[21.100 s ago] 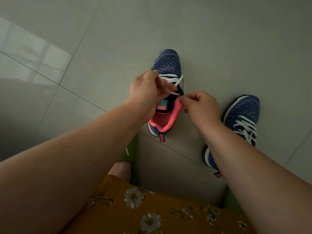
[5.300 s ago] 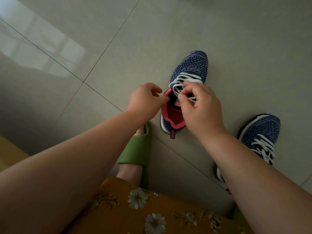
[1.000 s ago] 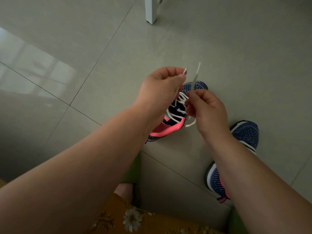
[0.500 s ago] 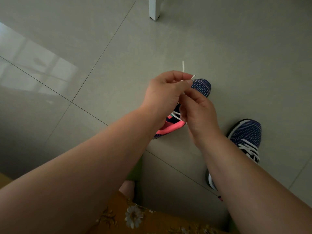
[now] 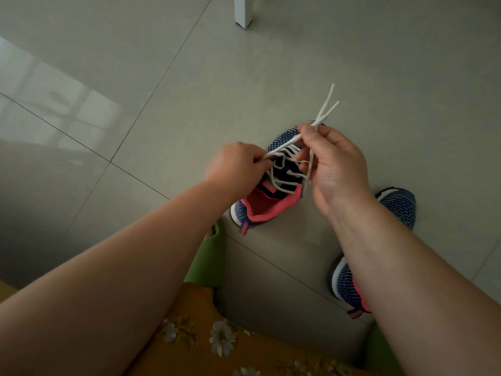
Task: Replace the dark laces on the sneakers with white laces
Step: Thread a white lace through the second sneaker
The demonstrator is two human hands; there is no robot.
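Blue sneaker (image 5: 282, 183) sits on the tile floor (image 5: 271, 77), long axis toe-away, heel toward the person. Right hand (image 5: 334, 169) grip pinches both white lace ends (image 5: 324, 109), pointing up-away; left hand (image 5: 234, 166) pinches lace at the eyelets. Second sneaker (image 5: 398, 207) just right. White furniture leg (image 5: 243, 10) well beyond; open floor left.

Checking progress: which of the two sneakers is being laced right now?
The left sneaker, between both hands; the other sneaker sits untouched behind the right forearm.
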